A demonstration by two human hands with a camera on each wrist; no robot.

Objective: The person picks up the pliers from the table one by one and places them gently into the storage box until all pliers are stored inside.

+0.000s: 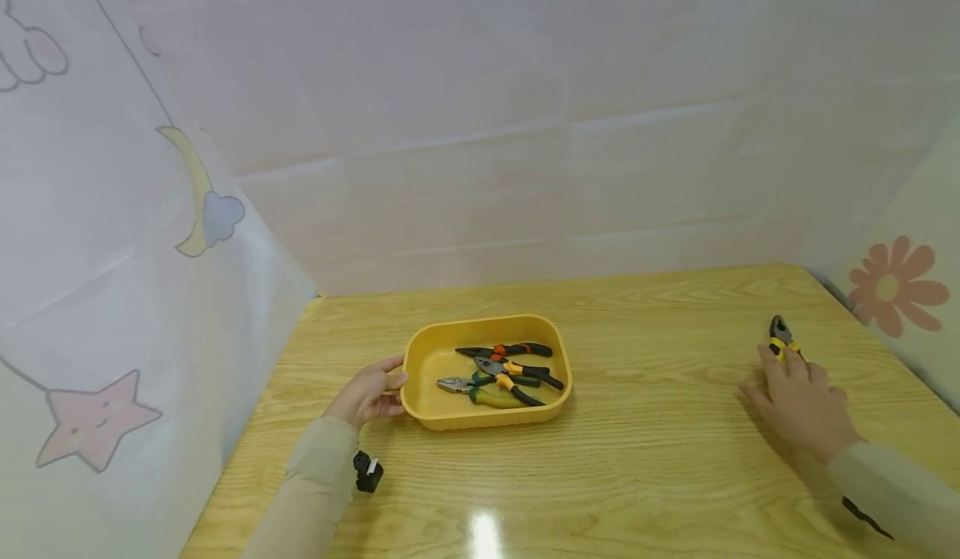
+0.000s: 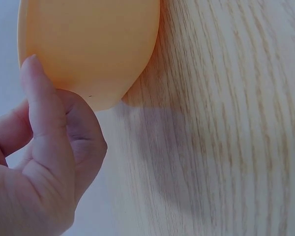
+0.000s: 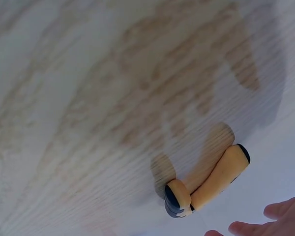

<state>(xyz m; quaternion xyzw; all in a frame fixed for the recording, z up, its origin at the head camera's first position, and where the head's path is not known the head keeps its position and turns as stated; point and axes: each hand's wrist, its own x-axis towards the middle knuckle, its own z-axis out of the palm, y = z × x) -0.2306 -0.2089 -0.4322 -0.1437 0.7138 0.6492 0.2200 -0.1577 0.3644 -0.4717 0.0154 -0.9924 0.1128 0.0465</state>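
My left hand (image 1: 372,392) pinches the left end of a yellow plastic bin (image 1: 431,419), thumb on the rim and fingers at the outer wall. In the left wrist view the same hand (image 2: 49,132) grips the bin wall (image 2: 93,44). Inside the bin lie several pliers, among them long-nose pliers (image 1: 525,349) with black and orange handles and pliers (image 1: 495,396) with green handles. Far to the right, my right hand (image 1: 806,405) spreads its fingers over yellow-and-black pliers (image 1: 780,331), partly covering them. The right wrist view shows these pliers (image 3: 221,177) beside its fingertips (image 3: 280,210), not gripped.
The bin and the loose pliers stand on a wood-grain table (image 1: 637,426). A pale cloth backdrop (image 1: 480,167) rises behind and at both sides, with a printed star and a flower. A small black object (image 1: 367,471) is at the left wrist.
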